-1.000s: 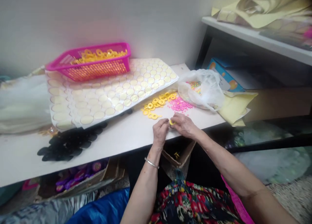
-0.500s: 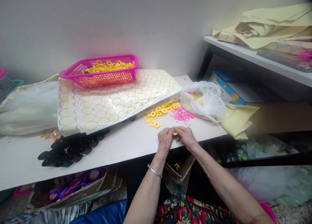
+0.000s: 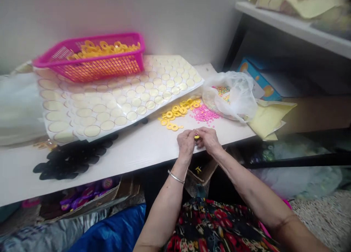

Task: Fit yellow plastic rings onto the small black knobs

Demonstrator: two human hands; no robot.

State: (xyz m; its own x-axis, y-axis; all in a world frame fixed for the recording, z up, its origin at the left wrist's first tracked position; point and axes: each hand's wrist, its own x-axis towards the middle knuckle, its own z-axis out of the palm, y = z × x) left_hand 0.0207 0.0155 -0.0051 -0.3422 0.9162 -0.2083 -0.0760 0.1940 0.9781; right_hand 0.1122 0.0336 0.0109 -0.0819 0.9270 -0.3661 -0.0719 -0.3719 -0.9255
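My left hand [image 3: 186, 142] and my right hand [image 3: 208, 139] meet at the table's front edge, fingertips pinched together. Between them they grip a small yellow ring piece [image 3: 196, 137], mostly covered by the fingers. A tiny pink spot shows at its top, too small to make out. Just beyond the hands lies a pile of yellow ring pieces [image 3: 175, 115], each with a short stem. Beside it on the right is a scatter of small pink beads [image 3: 205, 114]. A white plastic bag [image 3: 238, 94] with multicoloured beads stands behind them.
A pink basket [image 3: 104, 67] of yellow pieces sits on sheets of round stickers [image 3: 137, 94]. Black flat pieces [image 3: 74, 158] lie at the left. A yellow paper packet [image 3: 270, 116] is at the right. Below the table edge stands a cardboard box [image 3: 203, 171].
The camera view has tilted and shifted, so the table things appear higher. Both hands stay together on the yellow ring piece, with more of it showing below the fingertips.
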